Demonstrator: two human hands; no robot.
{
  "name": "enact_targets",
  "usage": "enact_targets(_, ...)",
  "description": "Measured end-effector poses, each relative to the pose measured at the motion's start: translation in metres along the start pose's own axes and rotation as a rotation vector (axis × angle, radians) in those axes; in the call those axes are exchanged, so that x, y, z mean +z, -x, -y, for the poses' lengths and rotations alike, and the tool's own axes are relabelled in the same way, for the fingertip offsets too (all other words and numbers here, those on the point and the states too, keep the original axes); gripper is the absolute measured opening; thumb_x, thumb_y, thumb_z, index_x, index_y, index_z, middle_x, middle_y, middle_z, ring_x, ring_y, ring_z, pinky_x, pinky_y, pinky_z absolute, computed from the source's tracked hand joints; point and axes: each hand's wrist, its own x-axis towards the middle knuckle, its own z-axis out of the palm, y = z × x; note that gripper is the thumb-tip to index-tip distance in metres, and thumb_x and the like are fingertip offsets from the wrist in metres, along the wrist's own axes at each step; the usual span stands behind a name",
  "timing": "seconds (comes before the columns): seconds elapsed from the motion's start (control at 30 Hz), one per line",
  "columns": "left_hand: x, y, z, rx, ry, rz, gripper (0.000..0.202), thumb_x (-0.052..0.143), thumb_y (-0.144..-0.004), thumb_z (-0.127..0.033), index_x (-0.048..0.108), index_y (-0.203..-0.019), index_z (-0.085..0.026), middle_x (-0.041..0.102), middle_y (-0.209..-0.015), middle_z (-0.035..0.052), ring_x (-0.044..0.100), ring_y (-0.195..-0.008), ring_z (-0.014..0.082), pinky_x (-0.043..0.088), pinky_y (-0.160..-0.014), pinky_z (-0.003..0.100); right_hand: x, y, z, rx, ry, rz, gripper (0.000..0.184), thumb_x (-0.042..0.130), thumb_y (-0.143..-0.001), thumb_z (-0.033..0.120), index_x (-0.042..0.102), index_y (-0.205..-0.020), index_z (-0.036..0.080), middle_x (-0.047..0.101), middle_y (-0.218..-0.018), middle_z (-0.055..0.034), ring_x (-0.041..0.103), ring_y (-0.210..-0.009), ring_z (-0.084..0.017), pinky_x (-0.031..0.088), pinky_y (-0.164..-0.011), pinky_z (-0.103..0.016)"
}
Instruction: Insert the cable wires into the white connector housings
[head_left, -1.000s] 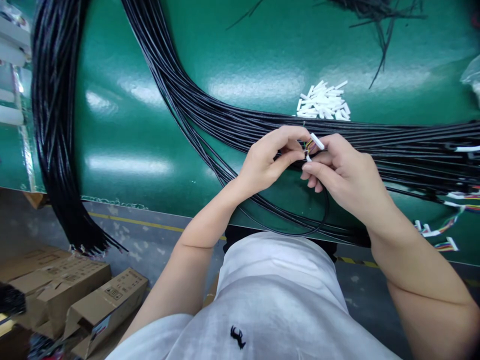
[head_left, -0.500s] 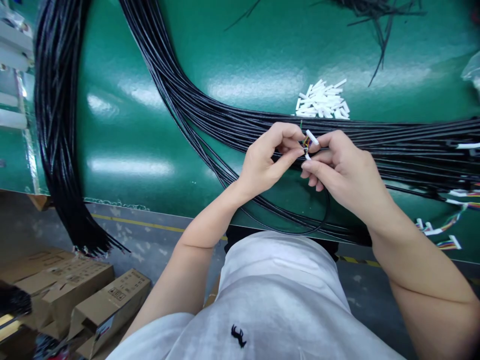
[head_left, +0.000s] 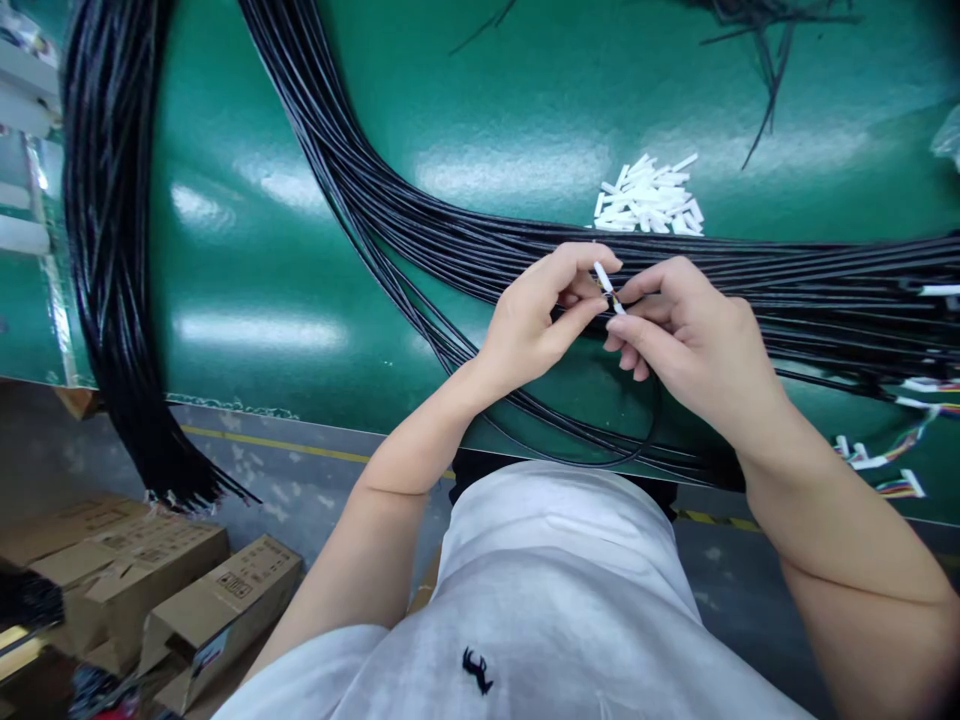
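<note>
Over the cables, my left hand is closed, thumb and fingers pinching thin coloured wires at the end of a black cable. Facing it, my right hand is also closed, thumb and forefinger on the same cable end. A white connector stands up at a slant between the fingertips. Just below it, a small white piece shows at my right thumb tip. The fingers hide most of the wires. Beneath both hands runs a thick bundle of black cables.
A pile of white tube pieces lies behind my hands on the green table. Another black cable bundle hangs over the table edge at left. Cable ends with white connectors lie at right. Cardboard boxes stand on the floor.
The white connector has turned and shifted left, from beside my right fingertip to between both hands' fingertips. My left forefinger has stretched slightly to the right. Fewer coloured wires show.
</note>
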Motion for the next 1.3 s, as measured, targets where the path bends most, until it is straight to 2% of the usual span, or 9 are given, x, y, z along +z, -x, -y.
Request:
enact_targets(0.1,0.003,-0.002,0.004,0.051,0.025,-0.030,0.031,0.056,-0.107,-0.052,0.058,-0.131,-0.032,0.072,-0.103,-0.0022,0.075,-0.084,0.0109,0.063,-0.074,0.027,0.000,0.000,-0.001,-0.013,0.001,0.003,0.017,0.070,-0.091,0.017,0.061,-0.102,0.026,0.073,-0.070,0.0066,0.066,-0.051,-0.013,0.052,-0.048,-0.025)
enact_targets(0.23,0.006,-0.005,0.008,0.164,0.125,-0.085,0.031,0.063,-0.106,-0.041,0.058,-0.135,-0.031,0.073,-0.100,-0.0031,0.074,-0.077,0.0074,0.062,-0.067,0.020,0.000,0.001,-0.003,-0.034,-0.009,0.003,0.015,0.070,-0.090,0.019,0.061,-0.100,0.027,0.072,-0.069,0.0072,0.065,-0.050,-0.013,0.052,-0.047,-0.025)
enact_targets(0.33,0.004,-0.004,0.005,0.120,0.070,-0.073,0.026,0.061,-0.107,-0.043,0.060,-0.130,-0.031,0.074,-0.103,-0.0028,0.076,-0.083,0.0084,0.063,-0.071,0.021,0.000,0.001,-0.005,-0.069,0.009,-0.020,0.014,0.071,-0.091,0.020,0.062,-0.099,0.027,0.072,-0.071,0.0067,0.065,-0.050,-0.013,0.052,-0.047,-0.025)
enact_targets(0.47,0.001,-0.001,0.002,0.026,0.023,-0.050,0.031,0.056,-0.108,-0.053,0.060,-0.129,-0.032,0.074,-0.110,-0.0018,0.078,-0.094,0.0124,0.065,-0.080,0.029,0.001,0.000,-0.010,-0.155,0.070,-0.133,0.018,0.076,-0.089,0.022,0.064,-0.100,0.029,0.076,-0.090,0.0035,0.070,-0.056,-0.014,0.054,-0.050,-0.028)
enact_targets(0.63,0.001,0.000,0.003,0.060,0.062,-0.028,0.029,0.056,-0.108,-0.049,0.061,-0.134,-0.035,0.075,-0.118,-0.0024,0.078,-0.102,0.0143,0.065,-0.088,0.033,0.002,0.000,-0.015,-0.256,0.112,-0.162,0.013,0.074,-0.092,0.020,0.067,-0.098,0.029,0.073,-0.099,0.0011,0.072,-0.060,-0.014,0.056,-0.053,-0.029)
enact_targets(0.73,0.000,-0.001,0.002,0.082,0.059,-0.032,0.027,0.056,-0.109,-0.046,0.061,-0.133,-0.035,0.075,-0.118,-0.0026,0.078,-0.100,0.0139,0.065,-0.087,0.033,0.003,0.001,-0.015,-0.297,0.144,-0.190,0.011,0.072,-0.093,0.019,0.068,-0.098,0.029,0.072,-0.101,0.0000,0.074,-0.065,-0.016,0.059,-0.058,-0.031)
enact_targets(0.9,-0.001,-0.003,0.001,0.108,0.008,-0.052,0.020,0.058,-0.108,-0.044,0.063,-0.124,-0.033,0.076,-0.109,-0.0022,0.076,-0.091,0.0127,0.064,-0.080,0.031,0.005,-0.001,-0.013,-0.332,0.129,-0.241,0.020,0.076,-0.088,0.014,0.069,-0.099,0.029,0.072,-0.100,0.0002,0.075,-0.081,-0.019,0.063,-0.071,-0.034)
enact_targets(1.13,0.000,-0.004,0.001,0.126,0.011,-0.056,0.018,0.061,-0.106,-0.044,0.063,-0.119,-0.031,0.074,-0.103,-0.0031,0.074,-0.087,0.0123,0.062,-0.080,0.032,0.005,0.001,-0.010,-0.353,0.124,-0.259,0.017,0.074,-0.089,0.012,0.071,-0.097,0.027,0.070,-0.100,-0.0006,0.073,-0.078,-0.017,0.061,-0.067,-0.032)
enact_targets(1.3,0.001,-0.004,-0.001,0.127,0.022,-0.067,0.016,0.062,-0.106,-0.043,0.062,-0.116,-0.030,0.074,-0.103,-0.0034,0.073,-0.085,0.0109,0.060,-0.077,0.030,0.007,0.002,-0.011,-0.331,0.040,-0.260,0.014,0.072,-0.091,0.013,0.071,-0.098,0.025,0.067,-0.105,-0.0022,0.076,-0.077,-0.017,0.065,-0.066,-0.033)
